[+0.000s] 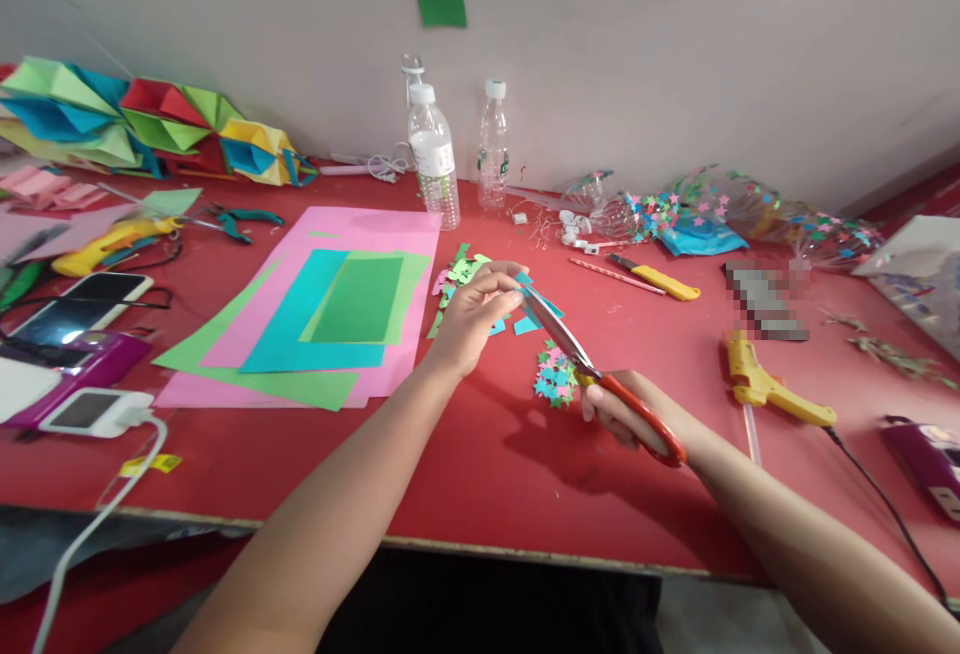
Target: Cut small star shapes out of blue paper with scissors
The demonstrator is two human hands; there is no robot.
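My left hand [474,319] pinches a small piece of blue paper [523,280] between thumb and fingers. In my right hand [628,412] is a pair of scissors [637,414] with red handles, its blades reaching up and left to the blue paper. Whether the blades are apart is hard to make out. Under the scissors lies a pile of small paper stars [553,376] in pink, blue and green. Green and pink paper scraps [463,269] spread behind my left hand, and blue strips lie beside them.
Coloured paper sheets [300,389] lie left of centre. Two plastic bottles [435,159] [493,144] stand by the wall. On the right are a yellow utility knife [666,281] and a yellow glue gun [780,396] with a cord. Pliers [244,221] and a phone [90,309] lie left.
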